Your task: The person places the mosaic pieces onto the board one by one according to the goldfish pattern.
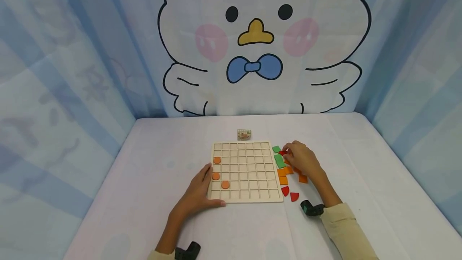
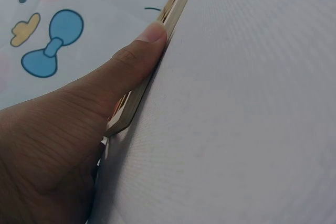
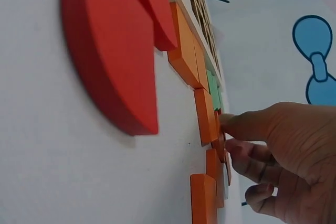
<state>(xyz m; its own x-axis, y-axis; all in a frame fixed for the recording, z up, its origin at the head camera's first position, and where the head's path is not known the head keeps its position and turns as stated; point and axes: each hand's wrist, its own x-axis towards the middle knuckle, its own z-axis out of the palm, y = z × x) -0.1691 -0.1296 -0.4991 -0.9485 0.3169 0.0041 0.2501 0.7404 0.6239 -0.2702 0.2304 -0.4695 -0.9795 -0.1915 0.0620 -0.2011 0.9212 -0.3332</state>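
Note:
A square wooden grid board (image 1: 245,201) lies on the table with an orange disc (image 1: 217,160) and two more like it in its left part. My left hand (image 1: 195,196) rests against the board's near left corner, thumb along the front edge and fingers along the left side. Beyond the board's right side, my right hand (image 1: 303,159) pinches a small red piece (image 1: 282,153) between thumb and forefinger; the fingertips partly hide it. Around that hand lie green pieces (image 1: 279,161) and several orange blocks (image 3: 205,116).
Two red quarter-circle pieces (image 1: 294,197) lie near the board's front right corner. Behind the board stands a small patterned card or block (image 1: 244,134). A white cloth covers the table (image 1: 144,163), and printed curtains (image 1: 260,91) hang at the back and sides.

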